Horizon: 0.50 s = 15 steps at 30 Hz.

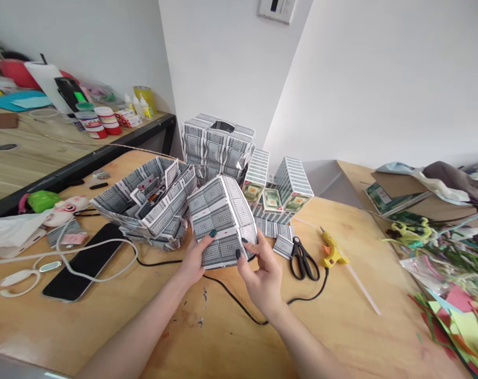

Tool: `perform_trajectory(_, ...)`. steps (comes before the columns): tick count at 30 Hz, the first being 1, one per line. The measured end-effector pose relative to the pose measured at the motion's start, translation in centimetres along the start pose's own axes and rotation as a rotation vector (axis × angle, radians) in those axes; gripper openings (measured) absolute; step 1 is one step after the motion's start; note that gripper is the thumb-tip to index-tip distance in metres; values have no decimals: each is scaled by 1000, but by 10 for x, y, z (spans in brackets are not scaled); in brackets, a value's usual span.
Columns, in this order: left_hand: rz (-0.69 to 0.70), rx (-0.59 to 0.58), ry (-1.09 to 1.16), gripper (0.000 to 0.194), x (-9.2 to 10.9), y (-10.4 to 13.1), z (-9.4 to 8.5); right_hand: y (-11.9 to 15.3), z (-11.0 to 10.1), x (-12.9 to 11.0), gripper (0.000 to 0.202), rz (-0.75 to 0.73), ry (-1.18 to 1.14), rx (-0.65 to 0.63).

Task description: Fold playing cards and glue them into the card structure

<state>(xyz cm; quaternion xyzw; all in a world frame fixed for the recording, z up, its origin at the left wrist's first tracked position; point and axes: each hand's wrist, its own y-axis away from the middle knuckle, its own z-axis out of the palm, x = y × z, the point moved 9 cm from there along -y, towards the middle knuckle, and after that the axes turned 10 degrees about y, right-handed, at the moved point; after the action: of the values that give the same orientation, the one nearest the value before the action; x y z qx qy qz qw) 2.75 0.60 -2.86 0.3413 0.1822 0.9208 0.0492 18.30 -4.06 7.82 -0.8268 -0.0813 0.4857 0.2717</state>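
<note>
Between both hands I hold up a box-like piece made of playing cards [213, 218], its patterned card backs facing me. My left hand [197, 255] grips its lower left edge, thumb on the front. Closed on the lower right side is my right hand [264, 268], with fingertips on the white-edged seam. Behind it on the left sits an open tray of playing cards [144, 179] with loose cards inside. A larger card-built box with an oval opening [219, 145] stands at the back. Packs of playing cards [294, 184] are stacked to the right.
Black scissors [302, 260] and a yellow glue gun [333, 252] with a glue stick lie on the right; its black cord crosses the table. A phone [83, 263] and white cable lie left. Paper scraps [459, 321] crowd the right edge. Glue bottles [142, 105] stand on the back-left table.
</note>
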Motion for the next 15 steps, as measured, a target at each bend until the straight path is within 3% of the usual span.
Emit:
perform_trajectory(3,34,-52,-31,46,0,-2,2,-4,-4,-6,12,-47,42,-12)
perform_trajectory(7,115,-222,-139,55,2,-5,15,-12,-12,-12,15,-117,154,-37)
perform_trajectory(10,327,-235,-305,69,16,-5,13,-21,-16,-8,17,-125,221,-120)
perform_trajectory(13,595,-109,-531,82,41,10,7,-30,-16,-3,16,-135,221,-233)
perform_trajectory(15,780,-128,-767,90,56,32,23,-33,-14,-2,16,-165,193,-321)
